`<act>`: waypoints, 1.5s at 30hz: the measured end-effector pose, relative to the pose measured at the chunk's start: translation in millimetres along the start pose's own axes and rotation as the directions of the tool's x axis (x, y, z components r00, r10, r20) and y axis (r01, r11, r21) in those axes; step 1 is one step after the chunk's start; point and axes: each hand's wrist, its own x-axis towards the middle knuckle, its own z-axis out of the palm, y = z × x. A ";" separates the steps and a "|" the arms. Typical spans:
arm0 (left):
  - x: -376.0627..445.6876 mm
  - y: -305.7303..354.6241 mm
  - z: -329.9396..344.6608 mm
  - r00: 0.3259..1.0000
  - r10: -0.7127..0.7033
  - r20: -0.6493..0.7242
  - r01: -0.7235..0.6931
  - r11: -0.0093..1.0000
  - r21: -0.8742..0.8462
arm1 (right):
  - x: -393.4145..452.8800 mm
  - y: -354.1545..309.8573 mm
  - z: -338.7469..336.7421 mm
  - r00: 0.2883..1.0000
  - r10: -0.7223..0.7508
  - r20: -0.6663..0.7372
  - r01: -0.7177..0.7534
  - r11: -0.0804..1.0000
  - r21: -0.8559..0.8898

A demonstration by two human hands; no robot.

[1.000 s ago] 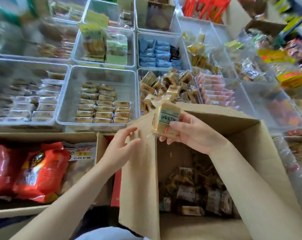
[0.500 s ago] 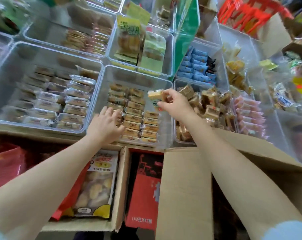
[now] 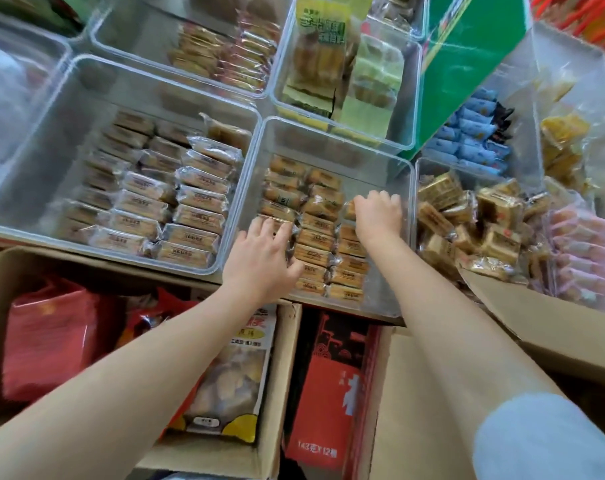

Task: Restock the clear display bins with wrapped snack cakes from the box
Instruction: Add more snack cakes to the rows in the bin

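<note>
Both hands reach into the middle clear bin of stacked cakes. The left hand lies flat, fingers spread on the front rows. The right hand curls round one cake at the third row. The red carton below reads "143克×12"; the box stands at lower right.

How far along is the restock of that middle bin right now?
Done: the middle clear bin already holds three rows of wrapped cakes toward its near side. In hand: the right hand is setting one cake at the far end of the right row, while the left hand rests on the left row. Left: the bin's far end is bare, so more cakes fit.
</note>
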 end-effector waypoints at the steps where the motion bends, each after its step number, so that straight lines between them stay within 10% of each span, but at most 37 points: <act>1: 0.0 0.0 0.6 1.000 -0.001 -0.001 0.001 1.000 -0.002 | 0.2 -2.3 -2.6 1.000 -0.002 0.000 0.002 0.999 -0.054; 12: -1.9 -0.4 -0.8 1.000 -0.018 -0.010 0.018 1.000 -0.022 | 7.5 -20.3 -28.4 0.994 0.006 0.106 0.033 0.933 -0.358; 18: -1.6 1.5 -1.8 1.000 -0.013 0.011 0.013 1.000 -0.010 | 11.2 -9.7 -5.8 0.979 -0.018 0.201 -0.009 0.991 0.130; 23: -1.9 1.5 -2.4 1.000 -0.011 0.000 0.011 1.000 -0.010 | 6.9 7.4 10.6 0.953 -0.007 0.304 -0.165 0.829 0.535; 30: -2.1 1.6 -2.3 1.000 -0.012 -0.011 0.012 0.999 -0.031 | 10.7 3.9 12.3 0.943 0.028 0.333 -0.265 0.668 0.695; 40: -2.1 1.5 -1.7 1.000 -0.005 -0.020 0.004 1.000 -0.027 | 29.5 -30.7 -3.8 0.887 0.114 0.448 -0.385 0.718 0.579; 45: -2.3 2.0 -1.6 1.000 0.001 -0.031 -0.002 1.000 -0.026 | 27.2 -42.2 -8.0 0.843 0.205 0.497 -0.520 0.545 0.658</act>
